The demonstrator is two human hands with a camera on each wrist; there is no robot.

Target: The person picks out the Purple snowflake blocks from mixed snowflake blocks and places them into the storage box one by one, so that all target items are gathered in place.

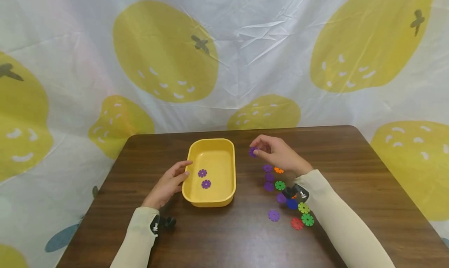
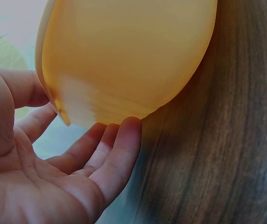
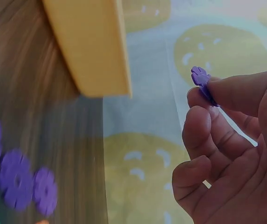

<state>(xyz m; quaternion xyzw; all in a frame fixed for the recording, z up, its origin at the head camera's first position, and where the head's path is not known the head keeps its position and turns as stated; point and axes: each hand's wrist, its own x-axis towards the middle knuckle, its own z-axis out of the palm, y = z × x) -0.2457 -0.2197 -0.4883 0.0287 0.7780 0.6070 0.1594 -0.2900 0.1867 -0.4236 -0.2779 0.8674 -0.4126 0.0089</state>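
My right hand point(image 1: 278, 154) pinches a purple notched plastic disc point(image 3: 201, 80) between thumb and forefinger, raised above the table to the right of a yellow tub point(image 1: 210, 201). At the tub's left side, my left hand point(image 1: 167, 186) holds the rim, with other fingers against the outer wall in the left wrist view. Two purple discs point(image 1: 206, 184) lie flat inside the tub. Below my right hand, more purple discs point(image 1: 269, 177) are on the table, and three also show in the right wrist view.
Beside and under the right forearm lie discs in green point(image 1: 280, 185), orange point(image 1: 279, 170), blue point(image 1: 292, 204), yellow-green point(image 1: 304, 207) and red point(image 1: 297, 223). The brown wooden table point(image 1: 231, 240) ends at a white curtain point(image 1: 242, 65) with yellow fruit prints.
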